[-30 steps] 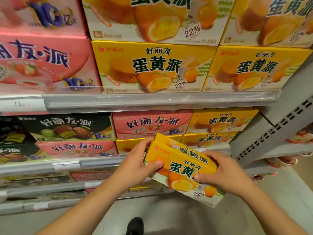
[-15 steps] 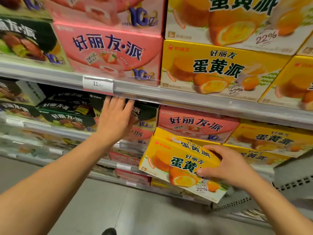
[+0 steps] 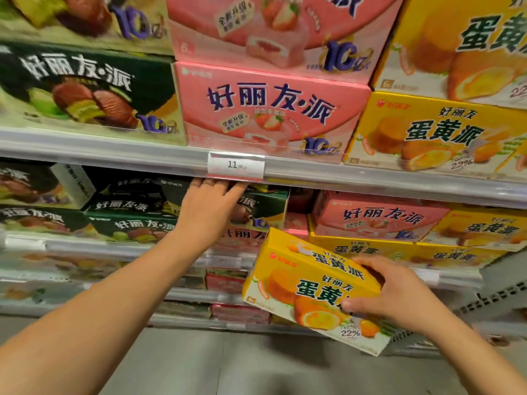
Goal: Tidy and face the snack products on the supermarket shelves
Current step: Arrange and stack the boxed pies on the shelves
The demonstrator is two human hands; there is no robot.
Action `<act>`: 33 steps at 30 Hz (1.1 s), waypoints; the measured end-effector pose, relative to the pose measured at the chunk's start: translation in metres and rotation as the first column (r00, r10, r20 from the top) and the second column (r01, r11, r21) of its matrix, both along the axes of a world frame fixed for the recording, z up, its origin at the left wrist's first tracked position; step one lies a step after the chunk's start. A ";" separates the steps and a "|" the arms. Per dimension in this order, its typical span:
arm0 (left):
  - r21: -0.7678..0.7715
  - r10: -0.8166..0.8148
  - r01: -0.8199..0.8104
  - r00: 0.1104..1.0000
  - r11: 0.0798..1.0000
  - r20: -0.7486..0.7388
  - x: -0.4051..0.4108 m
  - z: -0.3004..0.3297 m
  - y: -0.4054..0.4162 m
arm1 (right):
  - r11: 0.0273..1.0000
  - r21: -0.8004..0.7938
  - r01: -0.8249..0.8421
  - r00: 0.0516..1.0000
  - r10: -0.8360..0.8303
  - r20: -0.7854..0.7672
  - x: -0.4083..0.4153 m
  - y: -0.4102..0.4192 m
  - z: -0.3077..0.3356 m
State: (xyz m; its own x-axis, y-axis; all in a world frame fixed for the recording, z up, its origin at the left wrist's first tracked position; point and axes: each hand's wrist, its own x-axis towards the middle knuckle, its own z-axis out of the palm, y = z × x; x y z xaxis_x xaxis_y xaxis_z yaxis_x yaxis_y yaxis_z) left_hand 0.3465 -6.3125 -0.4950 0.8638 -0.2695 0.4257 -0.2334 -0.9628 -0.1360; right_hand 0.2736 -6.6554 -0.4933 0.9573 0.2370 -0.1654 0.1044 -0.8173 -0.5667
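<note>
The right hand (image 3: 399, 295) grips a yellow box (image 3: 308, 286) at the lower right of the frame, its fingers (image 3: 362, 262) curled over the top edge and the thumb pressed on the printed front. The box hangs tilted, its left end higher, in front of the lower shelves and clear of them. The left hand (image 3: 208, 209) reaches up at the centre with straight, released fingers laid on a dark green box (image 3: 265, 206) standing just under the shelf rail (image 3: 114, 158); the fingertips meet the rail's underside below a white price tag (image 3: 236, 165). Above the rail sits a pink box (image 3: 268, 109), flanked by a green box (image 3: 85, 92) at upper left and a yellow carton (image 3: 433, 135) at upper right. More pink and yellow boxes fill the shelf at centre right.
</note>
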 end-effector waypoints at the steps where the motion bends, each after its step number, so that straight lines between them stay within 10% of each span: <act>1: 0.001 0.014 -0.014 1.000 1.000 -0.006 -0.002 0.001 0.014 | 1.000 -0.001 0.000 1.000 0.000 -0.001 -0.003 0.009 0.000; 15: 0.002 0.295 -0.296 0.951 0.955 -0.095 0.001 -0.001 0.149 | 1.000 0.021 -0.005 0.998 0.007 -0.066 -0.011 0.077 0.002; 29: 0.056 0.295 -0.290 0.946 0.955 -0.136 -0.006 0.004 0.152 | 0.999 -0.010 -0.041 0.997 0.040 -0.073 -0.001 0.090 -0.009; 33: 0.057 0.050 -0.048 0.998 0.997 -0.033 -0.027 0.003 0.133 | 1.000 -0.014 -0.020 0.998 0.019 -0.064 -0.003 0.083 -0.015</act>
State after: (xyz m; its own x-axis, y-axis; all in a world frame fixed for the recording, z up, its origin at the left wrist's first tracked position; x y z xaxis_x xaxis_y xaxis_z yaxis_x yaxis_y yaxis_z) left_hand 0.3199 -6.1792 -0.4924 0.8904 -0.2494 0.3809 -0.1918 -0.9642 -0.1831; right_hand 0.2705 -6.5720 -0.5082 0.9399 0.2525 -0.2299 0.0843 -0.8238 -0.5606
